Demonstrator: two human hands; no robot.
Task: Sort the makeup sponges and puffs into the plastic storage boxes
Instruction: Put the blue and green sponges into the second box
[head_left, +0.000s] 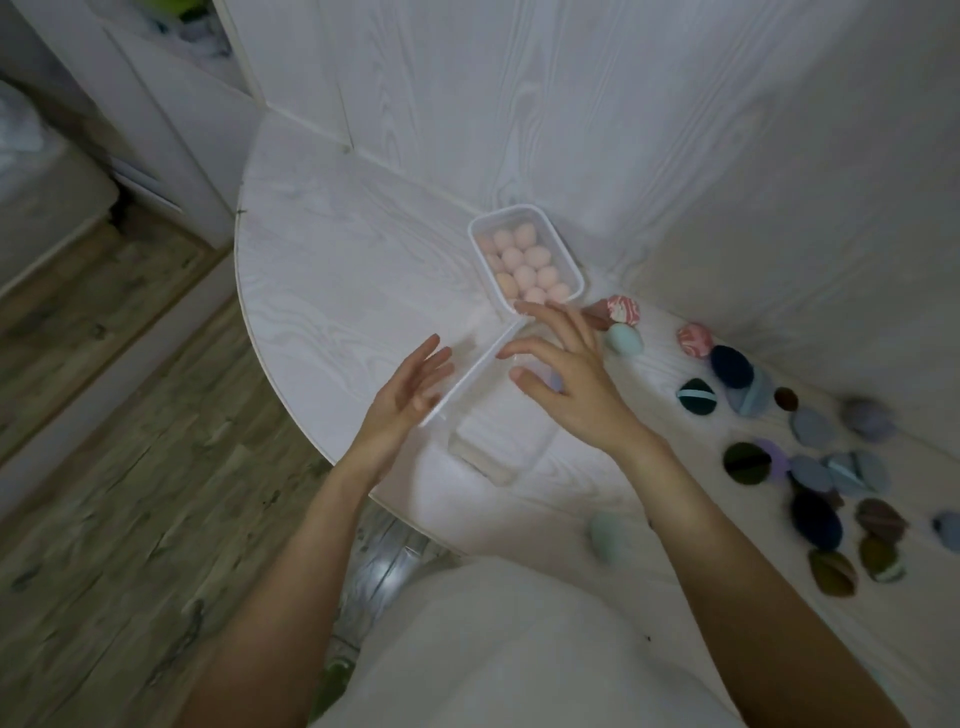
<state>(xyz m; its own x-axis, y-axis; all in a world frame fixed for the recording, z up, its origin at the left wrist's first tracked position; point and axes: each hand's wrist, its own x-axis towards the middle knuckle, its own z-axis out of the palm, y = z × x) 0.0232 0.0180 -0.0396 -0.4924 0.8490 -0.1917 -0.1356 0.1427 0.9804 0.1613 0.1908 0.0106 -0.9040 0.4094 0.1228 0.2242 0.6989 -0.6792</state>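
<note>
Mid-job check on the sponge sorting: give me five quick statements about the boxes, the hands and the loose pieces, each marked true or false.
1. The far box holds pale pink sponges. True.
2. The near box is full of dark puffs. False: it looks empty.
3. The loose puffs lie to the right of the boxes on the white table. True.
4. The left hand grips a teal sponge. False: its fingers are straight, beside the clear lid.
5. Both teal sponges are already boxed. False: one teal sponge lies by the right hand, another teal sponge near the table's front edge.
</note>
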